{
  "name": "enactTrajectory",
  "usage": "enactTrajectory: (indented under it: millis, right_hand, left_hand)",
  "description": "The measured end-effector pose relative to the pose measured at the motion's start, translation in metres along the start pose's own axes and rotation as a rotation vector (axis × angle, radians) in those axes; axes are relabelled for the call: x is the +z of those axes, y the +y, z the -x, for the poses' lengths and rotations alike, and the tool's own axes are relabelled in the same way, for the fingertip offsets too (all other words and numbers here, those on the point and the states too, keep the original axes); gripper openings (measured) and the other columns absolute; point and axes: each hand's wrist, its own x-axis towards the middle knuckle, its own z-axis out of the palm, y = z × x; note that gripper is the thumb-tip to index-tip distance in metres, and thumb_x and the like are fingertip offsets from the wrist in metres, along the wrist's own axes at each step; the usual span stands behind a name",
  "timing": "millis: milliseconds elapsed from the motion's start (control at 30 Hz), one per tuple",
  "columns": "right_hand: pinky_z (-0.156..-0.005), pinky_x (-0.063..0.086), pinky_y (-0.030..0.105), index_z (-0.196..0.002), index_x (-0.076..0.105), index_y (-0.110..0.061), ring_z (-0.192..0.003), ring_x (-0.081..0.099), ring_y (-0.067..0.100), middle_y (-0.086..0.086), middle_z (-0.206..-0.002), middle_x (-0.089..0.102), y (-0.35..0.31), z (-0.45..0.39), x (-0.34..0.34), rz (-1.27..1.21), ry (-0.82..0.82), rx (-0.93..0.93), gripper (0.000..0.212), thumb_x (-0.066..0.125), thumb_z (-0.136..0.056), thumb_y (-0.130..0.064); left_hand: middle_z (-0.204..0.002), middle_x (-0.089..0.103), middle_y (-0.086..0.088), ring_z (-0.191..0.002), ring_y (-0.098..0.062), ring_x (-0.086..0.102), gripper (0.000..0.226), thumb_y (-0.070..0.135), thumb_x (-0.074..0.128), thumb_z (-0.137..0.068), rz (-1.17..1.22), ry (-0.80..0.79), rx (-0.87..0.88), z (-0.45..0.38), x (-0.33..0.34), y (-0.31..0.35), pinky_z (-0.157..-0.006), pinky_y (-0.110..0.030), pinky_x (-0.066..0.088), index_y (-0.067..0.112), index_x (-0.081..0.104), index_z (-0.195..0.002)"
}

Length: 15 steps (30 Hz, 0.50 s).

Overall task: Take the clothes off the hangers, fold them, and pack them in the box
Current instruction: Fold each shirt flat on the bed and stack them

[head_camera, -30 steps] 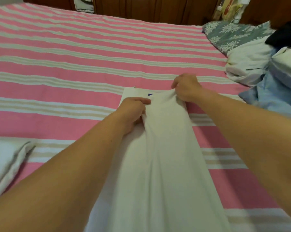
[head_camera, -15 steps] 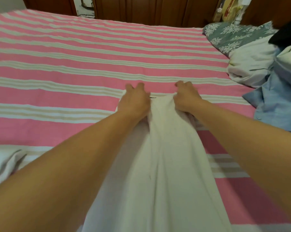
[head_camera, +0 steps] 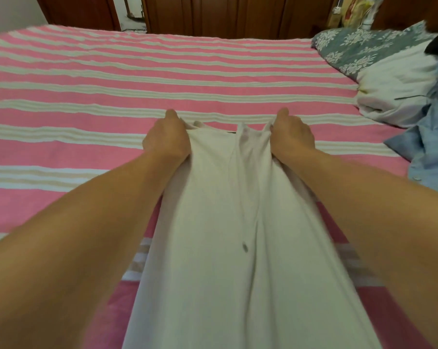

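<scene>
A long white garment [head_camera: 238,248] folded into a narrow strip stretches from the bottom of the view toward the middle of the pink striped bed [head_camera: 112,96]. My left hand [head_camera: 166,139] grips its far left corner, fingers curled under the cloth. My right hand [head_camera: 292,134] grips its far right corner the same way. The far edge is raised off the bed and bunched between both hands. No box and no hanger is in view.
A heap of clothes lies at the right: a white garment [head_camera: 394,96], a light blue shirt [head_camera: 429,152] and a grey floral cloth [head_camera: 364,46]. Dark wooden cabinets [head_camera: 213,13] stand beyond the bed's far edge.
Both hands have taken the far corners of the white garment and lifted that end off the bed, pulling it toward me. The hands have moved wider apart.
</scene>
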Motion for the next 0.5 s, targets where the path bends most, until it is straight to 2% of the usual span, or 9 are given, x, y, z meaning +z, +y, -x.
enactTrajectory:
  millis: [67,167,233,267,300,367,433,467,500]
  right_hand:
    - [-0.067,0.038,0.04,-0.119,0.045,-0.006,-0.078,0.047,0.03,0.015,-0.101,0.06,0.002,-0.001,0.019,0.057,-0.012,-0.004,0.021,0.044,-0.098,-0.011]
    - [-0.068,0.039,0.039,-0.121,0.045,-0.007,-0.081,0.05,0.031,0.012,-0.1,0.06,0.008,-0.003,0.03,0.012,-0.012,0.031,0.024,0.042,-0.099,-0.018]
    - [-0.079,0.042,0.039,-0.135,0.041,-0.009,-0.099,0.055,0.033,0.015,-0.126,0.06,0.011,-0.007,0.021,-0.156,-0.174,0.083,0.042,0.043,-0.102,-0.036]
    - [-0.091,0.043,0.04,-0.146,0.034,-0.013,-0.118,0.052,0.035,0.016,-0.143,0.05,0.012,-0.008,0.011,-0.284,-0.282,0.131,0.057,0.043,-0.101,-0.047]
    - [-0.105,0.038,0.043,-0.155,0.023,-0.017,-0.136,0.041,0.036,0.014,-0.156,0.036,0.013,-0.006,0.0,-0.372,-0.342,0.161,0.07,0.044,-0.1,-0.055]
    - [-0.118,0.021,0.048,-0.16,0.013,-0.023,-0.149,0.018,0.037,0.012,-0.164,0.018,0.009,0.012,-0.028,-0.315,-0.286,0.099,0.076,0.041,-0.1,-0.059]
    - [-0.12,0.015,0.043,-0.158,0.023,-0.02,-0.149,0.017,0.032,0.01,-0.161,0.025,0.002,0.052,-0.056,-0.24,-0.163,-0.078,0.063,0.04,-0.104,-0.048]
    - [-0.119,0.012,0.037,-0.156,0.03,-0.018,-0.149,0.019,0.028,0.009,-0.16,0.03,0.0,0.08,-0.068,-0.262,-0.154,-0.162,0.056,0.039,-0.106,-0.041]
    - [-0.118,0.01,0.03,-0.153,0.035,-0.015,-0.148,0.021,0.024,0.007,-0.159,0.034,0.0,0.111,-0.079,-0.272,-0.176,-0.227,0.051,0.039,-0.107,-0.036]
  left_hand:
    - [-0.114,0.063,-0.015,-0.104,-0.04,0.062,0.027,0.015,0.049,-0.094,-0.141,0.011,0.064,0.002,0.018,-0.004,-0.074,-0.041,0.037,0.009,0.048,-0.12]
    - [-0.113,0.063,-0.014,-0.104,-0.039,0.062,0.028,0.016,0.047,-0.095,-0.146,0.012,0.038,-0.004,0.029,-0.008,-0.074,-0.04,0.037,0.009,0.047,-0.122]
    - [-0.122,0.061,-0.015,-0.109,-0.039,0.06,0.038,0.025,0.047,-0.098,-0.071,-0.105,-0.028,-0.011,0.025,-0.009,-0.08,-0.042,0.041,0.009,0.04,-0.132]
    - [-0.133,0.054,-0.017,-0.114,-0.041,0.058,0.05,0.03,0.047,-0.098,0.011,-0.208,-0.083,-0.012,0.02,-0.006,-0.087,-0.044,0.045,0.011,0.032,-0.142]
    - [-0.145,0.043,-0.019,-0.123,-0.043,0.052,0.062,0.034,0.05,-0.097,0.09,-0.302,-0.143,-0.01,0.011,-0.002,-0.095,-0.049,0.047,0.017,0.023,-0.15]
    - [-0.157,0.02,-0.017,-0.139,-0.043,0.034,0.076,0.032,0.057,-0.094,0.117,-0.311,-0.141,0.009,-0.008,0.011,-0.108,-0.056,0.04,0.022,0.016,-0.157]
    - [-0.156,0.025,-0.016,-0.143,-0.038,0.027,0.063,0.034,0.057,-0.096,0.003,-0.141,0.031,0.05,-0.03,0.031,-0.111,-0.055,0.034,0.019,0.034,-0.152]
    - [-0.152,0.036,-0.015,-0.14,-0.037,0.032,0.054,0.04,0.053,-0.099,-0.004,-0.093,0.141,0.076,-0.038,0.042,-0.11,-0.053,0.034,0.019,0.044,-0.147]
    - [-0.145,0.047,-0.015,-0.136,-0.036,0.04,0.051,0.048,0.048,-0.1,0.056,-0.127,0.194,0.105,-0.045,0.051,-0.108,-0.05,0.037,0.02,0.049,-0.143]
